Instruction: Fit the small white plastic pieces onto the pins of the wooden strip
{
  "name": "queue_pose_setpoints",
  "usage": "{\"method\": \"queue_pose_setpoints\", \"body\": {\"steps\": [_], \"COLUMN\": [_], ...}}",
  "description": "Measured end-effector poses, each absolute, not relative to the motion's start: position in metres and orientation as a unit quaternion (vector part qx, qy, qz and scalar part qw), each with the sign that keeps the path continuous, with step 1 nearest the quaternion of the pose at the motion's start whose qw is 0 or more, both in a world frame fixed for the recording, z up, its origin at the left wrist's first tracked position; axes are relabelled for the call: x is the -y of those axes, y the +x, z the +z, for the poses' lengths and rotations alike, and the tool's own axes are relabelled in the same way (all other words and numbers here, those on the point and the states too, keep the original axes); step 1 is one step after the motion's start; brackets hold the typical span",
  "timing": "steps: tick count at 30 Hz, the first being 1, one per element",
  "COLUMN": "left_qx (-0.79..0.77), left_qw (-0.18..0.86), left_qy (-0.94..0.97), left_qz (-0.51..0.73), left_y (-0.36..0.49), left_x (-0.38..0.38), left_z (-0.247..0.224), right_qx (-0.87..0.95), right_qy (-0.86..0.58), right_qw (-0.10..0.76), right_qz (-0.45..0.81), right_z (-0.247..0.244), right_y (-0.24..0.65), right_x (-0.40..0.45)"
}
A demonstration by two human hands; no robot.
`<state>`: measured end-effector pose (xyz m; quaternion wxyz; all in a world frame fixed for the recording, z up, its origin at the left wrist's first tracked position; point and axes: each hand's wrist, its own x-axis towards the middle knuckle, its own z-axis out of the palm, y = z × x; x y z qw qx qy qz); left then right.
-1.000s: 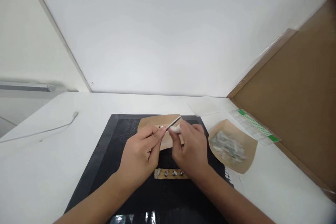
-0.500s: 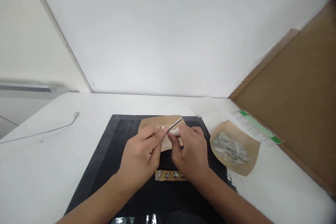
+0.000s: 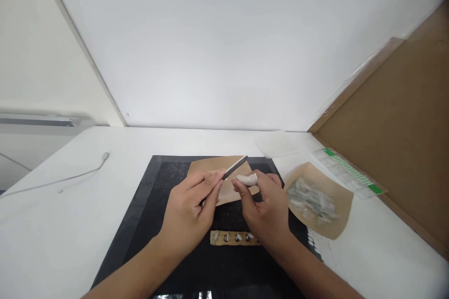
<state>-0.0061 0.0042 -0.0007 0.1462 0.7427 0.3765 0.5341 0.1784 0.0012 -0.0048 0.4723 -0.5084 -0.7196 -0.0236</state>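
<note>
Above black mat (image 3: 217, 268): left hand (image 3: 189, 203) clamped on thin stick (image 3: 237, 166); right hand (image 3: 268, 208), 1 finger in white wrap (image 3: 248, 180), can't tell grip.

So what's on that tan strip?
The tan strip carries small shiny round things with whitish bits, plus a pale piece at its left end. The right hand hides the other end, so I can't tell what's there.

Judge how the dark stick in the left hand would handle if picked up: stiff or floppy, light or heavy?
The dark stick projects straight from the left hand without visible sagging, so it seems fairly stiff. It looks slim, so it is probably light.
</note>
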Motion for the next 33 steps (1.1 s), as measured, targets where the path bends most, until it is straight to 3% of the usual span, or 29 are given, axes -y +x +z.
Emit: {"method": "queue_pose_setpoints", "body": {"steps": [4, 10, 17, 23, 27, 33], "left_qx": [-0.379, -0.381, -0.405, -0.553, -0.643, -0.686], "left_qw": [0.158, 0.168, 0.146, 0.025, -0.088, -0.040], "left_qy": [0.741, 0.739, 0.738, 0.706, 0.691, 0.710], "left_qz": [0.531, 0.530, 0.520, 0.441, 0.319, 0.151], "left_y": [-0.005, -0.003, -0.004, -0.023, -0.035, -0.044], "left_x": [-0.002, -0.001, -0.005, -0.019, -0.027, -0.033], "left_z": [0.001, 0.004, 0.000, -0.001, 0.003, 0.001], "right_qx": [0.697, 0.609, 0.512, 0.429, 0.417, 0.433], "right_qy": [-0.511, -0.472, -0.406, -0.378, -0.365, -0.363], "right_qw": [0.502, 0.550, 0.584, 0.597, 0.590, 0.588], "right_qz": [0.041, 0.321, 0.481, 0.563, 0.587, 0.579], "right_z": [-0.006, -0.003, -0.006, -0.009, -0.005, -0.007], "right_y": [0.181, 0.179, 0.181, 0.184, 0.184, 0.187], "right_x": [0.002, 0.001, 0.000, -0.002, -0.002, -0.003]}}
